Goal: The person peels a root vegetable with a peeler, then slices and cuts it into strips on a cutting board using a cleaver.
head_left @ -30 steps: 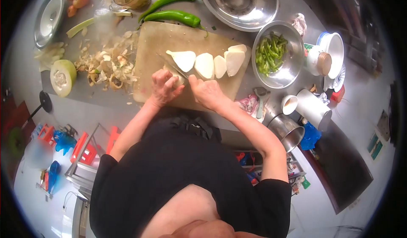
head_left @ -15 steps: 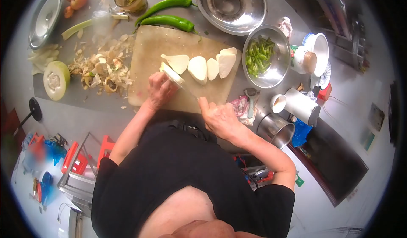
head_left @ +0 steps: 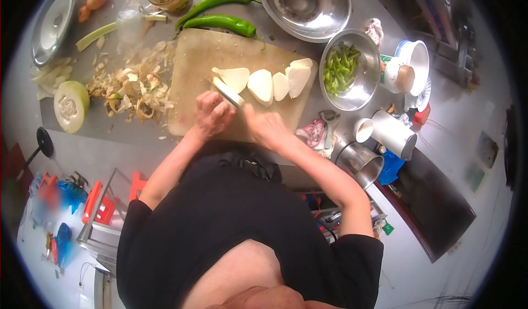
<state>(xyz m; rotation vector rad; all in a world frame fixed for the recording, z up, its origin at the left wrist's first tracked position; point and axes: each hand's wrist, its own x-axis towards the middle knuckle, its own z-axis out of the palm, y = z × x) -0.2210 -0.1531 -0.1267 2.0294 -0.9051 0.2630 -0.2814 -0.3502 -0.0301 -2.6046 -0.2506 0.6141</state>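
On the pale cutting board, my left hand has its fingers curled against a piece of peeled white vegetable. My right hand, slightly blurred, is closed round a knife whose thin blade lies along that piece; the handle is hidden in the fist. Beyond my hands sits a row of white vegetable chunks, several of them, cut into wedges. Left of the board are a heap of peelings and a halved pale-green gourd.
Two green chillies lie at the board's far edge. A metal bowl of cut green peppers stands to the right, near a wide metal basin. A crumpled cloth and a metal pot are nearer my right arm.
My right hand has moved left and slightly away from me, bringing the knife close to my left hand. My left hand stays at the white piece. The whole view has shifted a little.
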